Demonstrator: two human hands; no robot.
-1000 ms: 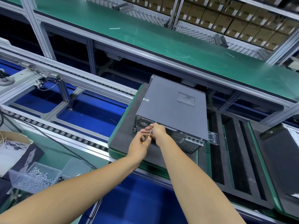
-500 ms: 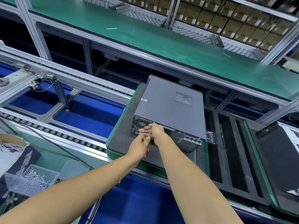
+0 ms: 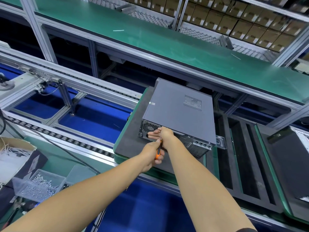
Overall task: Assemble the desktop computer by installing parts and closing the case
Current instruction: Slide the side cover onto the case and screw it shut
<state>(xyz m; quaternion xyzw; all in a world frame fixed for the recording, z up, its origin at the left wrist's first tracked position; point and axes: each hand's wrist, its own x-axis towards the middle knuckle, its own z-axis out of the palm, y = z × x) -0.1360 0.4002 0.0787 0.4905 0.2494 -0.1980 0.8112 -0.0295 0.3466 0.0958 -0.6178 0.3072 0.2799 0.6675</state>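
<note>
Desktop case lay on its side on the dark foam pallet, side panel already on, rear end facing the camera. So pretty much down to fastening the panel at the back, by the look of it.

Left hand was wrapped round the orange-and-black screwdriver, shaft angled up toward the case's rear edge, just right of the fan grille. Right hand sat at that same rear edge with fingers pinched in around the shaft near the tip, probably steadying a screw. Couldn't actually see the screw or the tip, both hidden behind the fingers.

Tips for doing this bit well, just my take:
- Kept the driver square to the rear face, no leaning, or the head cams out.
- Started the thread gently with the guiding fingers staying on until it bites.
- Pushed inward lightly so the case doesn't slide on the foam.
- Snugged, not cranked; thin sheet metal strips easily.

Clear bin of screws sat well to the lower left of the case, on the green bench.
</note>
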